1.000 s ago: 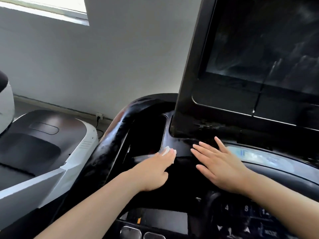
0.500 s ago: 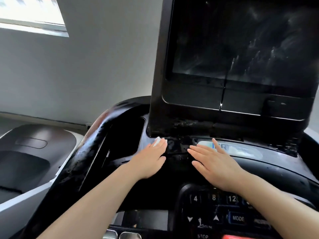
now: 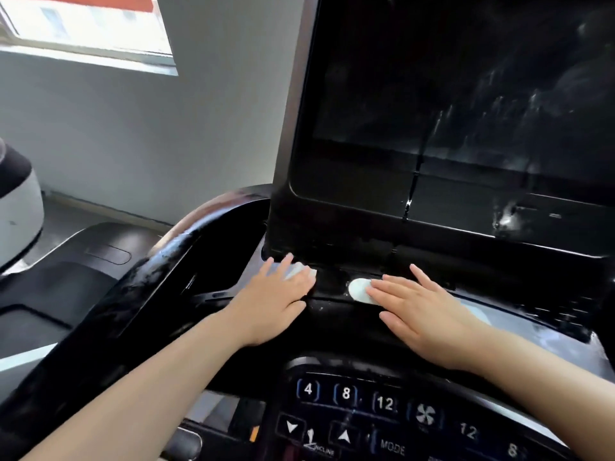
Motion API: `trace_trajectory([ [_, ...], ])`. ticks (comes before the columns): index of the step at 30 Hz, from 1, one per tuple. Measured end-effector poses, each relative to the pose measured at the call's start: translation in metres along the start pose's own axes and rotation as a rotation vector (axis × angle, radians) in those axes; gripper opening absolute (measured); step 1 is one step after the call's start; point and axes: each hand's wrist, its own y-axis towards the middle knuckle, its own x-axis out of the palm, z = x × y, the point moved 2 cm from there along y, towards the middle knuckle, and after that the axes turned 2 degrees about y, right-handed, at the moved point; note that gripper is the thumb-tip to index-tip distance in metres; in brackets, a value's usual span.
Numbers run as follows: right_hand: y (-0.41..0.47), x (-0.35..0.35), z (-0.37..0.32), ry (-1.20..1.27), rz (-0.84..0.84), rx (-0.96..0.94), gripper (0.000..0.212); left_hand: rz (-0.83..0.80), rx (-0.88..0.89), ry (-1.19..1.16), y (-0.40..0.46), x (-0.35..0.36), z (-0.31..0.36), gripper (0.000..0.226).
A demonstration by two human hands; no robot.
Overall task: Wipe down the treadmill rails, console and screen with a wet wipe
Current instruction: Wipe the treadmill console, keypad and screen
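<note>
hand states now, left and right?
Left hand: open, straight fingers pressing the wet wipe flat on the console.
Right hand: open, flat on the console, holding nothing.

Place: a gym or home workout room, seen from on board a treadmill.
Console: black, with buttons marked 4, 8, 12, a fan symbol, MODE and INCLINE.
Screen: large, dark, streaky, standing just above the console.
Neighbour: a second machine, white and black, just beside on the left.
Room: grey wall, bright window up high.
</note>
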Motion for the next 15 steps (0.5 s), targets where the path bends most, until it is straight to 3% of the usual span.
trace_trajectory([
  [3, -0.013, 0.002, 0.012, 0.013, 0.005, 0.019, 0.096, 0.055, -0.085, 0.074, 0.003, -0.002, 0.007, 0.051],
  [9, -0.03, 0.006, 0.023, 0.048, 0.011, 0.011, 0.094, -0.012, 0.1, -0.096, 0.019, -0.002, 0.075, 0.054],
  [13, -0.037, 0.008, 0.025, 0.059, -0.006, -0.014, 0.093, -0.09, 0.049, -0.338, -0.009, -0.01, 0.04, 0.04],
  [15, -0.038, 0.01, 0.024, 0.069, -0.01, -0.019, 0.082, -0.069, -0.021, -0.398, -0.031, -0.007, 0.007, 0.041],
])
